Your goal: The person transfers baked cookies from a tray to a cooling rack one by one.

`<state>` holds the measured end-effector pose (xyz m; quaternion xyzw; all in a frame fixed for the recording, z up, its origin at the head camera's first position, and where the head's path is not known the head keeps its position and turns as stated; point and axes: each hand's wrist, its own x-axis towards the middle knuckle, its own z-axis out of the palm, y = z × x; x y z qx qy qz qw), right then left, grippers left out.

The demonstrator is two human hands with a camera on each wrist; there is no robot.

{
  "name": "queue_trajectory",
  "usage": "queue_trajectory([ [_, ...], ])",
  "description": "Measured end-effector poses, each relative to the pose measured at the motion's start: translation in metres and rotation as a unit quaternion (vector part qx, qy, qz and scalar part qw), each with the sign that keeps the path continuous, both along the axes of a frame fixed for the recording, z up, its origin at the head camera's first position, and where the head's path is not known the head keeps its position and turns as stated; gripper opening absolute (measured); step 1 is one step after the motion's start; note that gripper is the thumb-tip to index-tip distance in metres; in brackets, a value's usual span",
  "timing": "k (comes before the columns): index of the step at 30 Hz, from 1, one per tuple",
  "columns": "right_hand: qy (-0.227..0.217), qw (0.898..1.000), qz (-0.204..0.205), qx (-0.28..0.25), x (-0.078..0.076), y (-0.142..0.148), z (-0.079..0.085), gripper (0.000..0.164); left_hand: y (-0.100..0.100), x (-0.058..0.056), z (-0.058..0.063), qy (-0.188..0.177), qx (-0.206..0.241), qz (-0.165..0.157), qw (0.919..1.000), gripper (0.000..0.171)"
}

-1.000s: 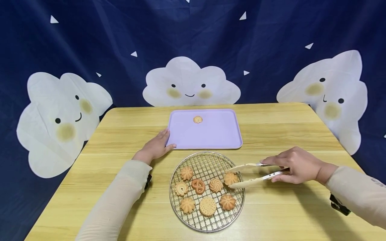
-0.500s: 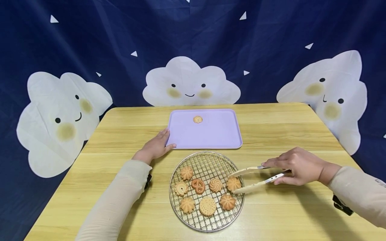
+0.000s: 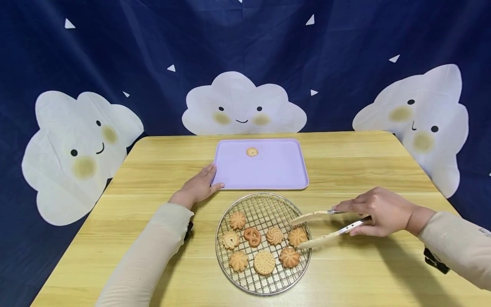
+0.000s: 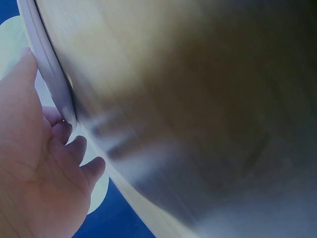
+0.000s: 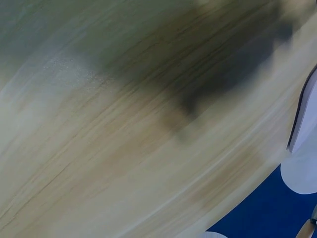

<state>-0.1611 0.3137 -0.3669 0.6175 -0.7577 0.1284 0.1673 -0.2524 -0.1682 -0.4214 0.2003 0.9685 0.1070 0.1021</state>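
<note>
My right hand [image 3: 383, 213] grips a pair of tongs [image 3: 318, 241] with metal arms and cream-coloured tips. The tips stand apart on either side of a flower-shaped cookie [image 3: 297, 237] at the right of the round wire rack [image 3: 264, 292]; the nearer tip lies right at its edge. My left hand [image 3: 197, 185] holds the near left corner of the lilac tray [image 3: 268, 170], thumb at the front rim, fingers along the left side. In the left wrist view, bent fingers [image 4: 77, 148] show at the tray's rim [image 4: 47, 64]. One ring-shaped cookie [image 3: 252, 152] lies near the tray's back.
On the rack lie several more cookies, among them a pretzel [image 3: 252, 237], a swirl cookie [image 3: 274, 236], a round dotted one [image 3: 264, 262] and a darker flower-shaped one [image 3: 289, 257]. A dark blue cloud-print curtain [image 3: 245, 38] hangs behind the wooden table [image 3: 161, 170].
The flower-shaped cookie at the tongs has shifted slightly right and toward me on the rack. My right hand and tongs have moved a little the same way. My left hand stays put.
</note>
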Motion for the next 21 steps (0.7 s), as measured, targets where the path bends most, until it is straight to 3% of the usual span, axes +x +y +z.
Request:
queue_trajectory([
  [12,-0.027,0.999,-0.037,-0.019,-0.005,-0.005,-0.001,0.066,0.001,0.0,0.001,-0.002,0.005,0.001,1.0,0.08],
  [21,-0.059,0.993,-0.1,-0.007,-0.005,-0.018,0.001,0.072,0.001,0.001,0.001,0.004,0.005,-0.001,1.0,0.081],
])
